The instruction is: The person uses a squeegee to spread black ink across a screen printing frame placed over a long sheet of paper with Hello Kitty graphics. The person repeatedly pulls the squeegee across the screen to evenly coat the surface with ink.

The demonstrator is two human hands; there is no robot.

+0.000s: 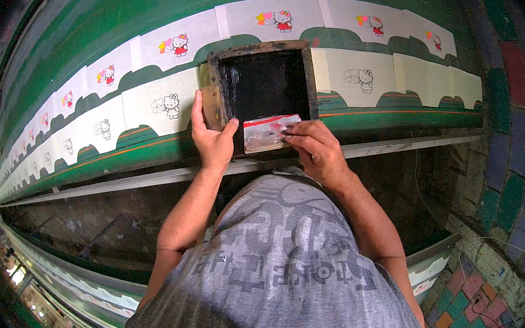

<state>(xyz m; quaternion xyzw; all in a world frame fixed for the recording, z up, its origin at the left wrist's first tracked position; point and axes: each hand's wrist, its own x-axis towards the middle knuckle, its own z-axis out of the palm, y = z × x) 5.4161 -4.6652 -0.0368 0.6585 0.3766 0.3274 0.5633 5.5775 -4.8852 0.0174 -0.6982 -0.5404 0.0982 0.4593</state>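
Note:
A dark wooden-framed printing screen (258,49), its mesh coated in black ink, lies over the near row of white fabric pieces on the green table. My left hand (212,141) grips the frame's near left corner, fingers along the outer side and thumb toward the near edge. Across the near end of the screen is a squeegee (262,137), a silvery, ink-smeared flat blade with a red strip along its top. My right hand (320,148) pinches the squeegee's right end between thumb and fingers. What lies beneath the screen is hidden.
The long green table (369,125) carries two rows of white cut pieces. The far row bears coloured cartoon cats with balloons (282,21); near-row prints (366,80) are black outlines. A pale metal rail (399,144) edges the table near me. Coloured brick paving (504,170) lies at right.

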